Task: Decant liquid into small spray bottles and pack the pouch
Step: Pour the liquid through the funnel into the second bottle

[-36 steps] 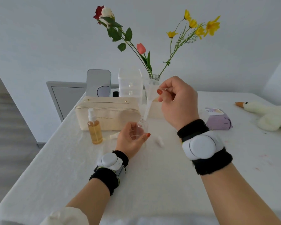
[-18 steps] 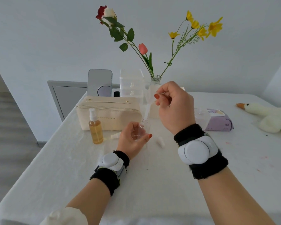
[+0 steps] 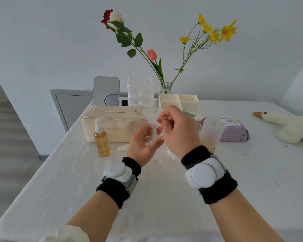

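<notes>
**Above the table [image 3: 164, 198], funnel [image 3: 150, 114] meets small clear bottle [image 3: 152, 138]**

Left hand [image 3: 140, 145] curls round the small clear bottle, just in front of the cream pouch [image 3: 115, 127]. Right hand [image 3: 180, 133] pinches the funnel's tab, stem down at the bottle's mouth. Amber spray bottle [image 3: 101, 141] stands to their left.

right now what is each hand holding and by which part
Right hand pinches the clear funnel by the tab at its rim; left hand grips the small clear bottle round its body.
</notes>
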